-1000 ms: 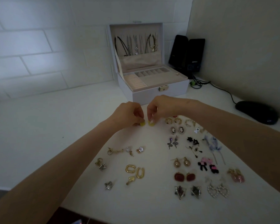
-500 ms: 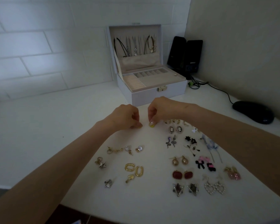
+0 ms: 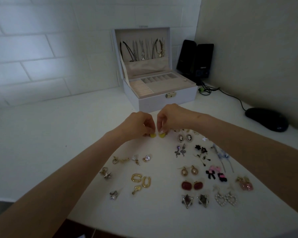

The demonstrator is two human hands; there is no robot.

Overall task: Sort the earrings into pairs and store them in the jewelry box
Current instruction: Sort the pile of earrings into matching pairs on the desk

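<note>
My left hand (image 3: 138, 124) pinches a small yellow earring (image 3: 152, 135), and my right hand (image 3: 169, 118) pinches its yellow match (image 3: 161, 135). Both earrings hang side by side just above the white table, in front of the open white jewelry box (image 3: 162, 98). Many earrings lie on the table below my hands: gold hoops (image 3: 141, 180), red square studs (image 3: 192, 185), pearl drops (image 3: 189, 170), pearl hearts (image 3: 226, 199), triangle studs (image 3: 194, 200) and cameo studs (image 3: 185, 138). Loose single pieces lie on the left, pairs on the right.
Necklaces hang in the box's raised lid (image 3: 143, 47). Two black speakers (image 3: 195, 60) stand right of the box, with a cable running to a black mouse (image 3: 267, 119). A tiled wall stands behind the table. The table's front edge (image 3: 110, 229) is near me.
The yellow earring in my left hand, hidden half a second ago, shows again beside the right one. Both hands stay close together in front of the box.
</note>
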